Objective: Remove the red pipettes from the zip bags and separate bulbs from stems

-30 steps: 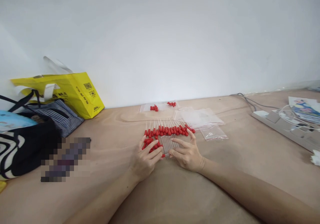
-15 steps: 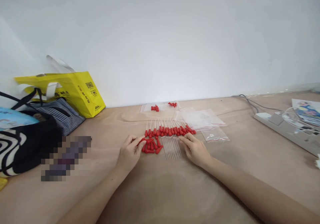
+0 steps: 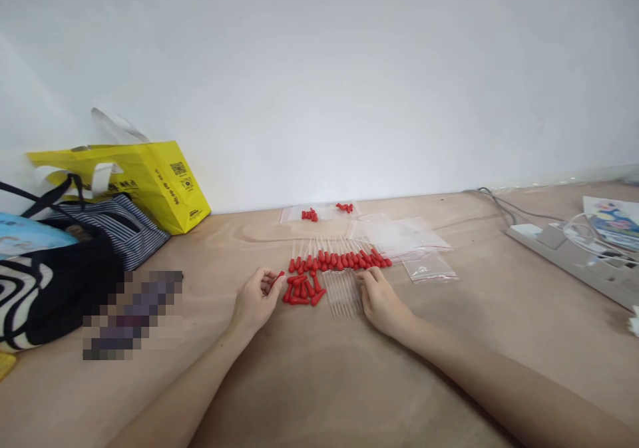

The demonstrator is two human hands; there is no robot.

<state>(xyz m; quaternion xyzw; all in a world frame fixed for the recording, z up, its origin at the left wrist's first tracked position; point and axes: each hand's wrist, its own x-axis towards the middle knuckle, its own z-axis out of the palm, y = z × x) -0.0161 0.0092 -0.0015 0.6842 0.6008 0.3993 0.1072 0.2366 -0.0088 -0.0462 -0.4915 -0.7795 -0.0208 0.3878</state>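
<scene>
My left hand [image 3: 257, 301] pinches a red rubber dropper bulb [image 3: 278, 277], its narrow end pointing right. Beside it lies a loose pile of red bulbs [image 3: 302, 289]. My right hand [image 3: 383, 301] is closed, fingertips pinched at the top right of a row of bare glass dropper tubes [image 3: 342, 295]; a clear tube seems to be in them, though little of it shows. Just beyond both hands, several droppers with red bulbs fitted [image 3: 339, 260] lie side by side, bulbs toward me and glass stems pointing away.
Clear zip bags [image 3: 399, 235] lie behind and right of the droppers. Farther back, bags hold more red bulbs [image 3: 309, 216]. A power strip [image 3: 564, 261] with cables sits at right. A yellow bag [image 3: 170, 188], a striped pouch [image 3: 130, 231] and a black-and-white bag [image 3: 64, 295] stand at left.
My left hand has lifted a red bulb clear of the pile and drawn slightly left. My right hand has shifted slightly, its fingers more curled.
</scene>
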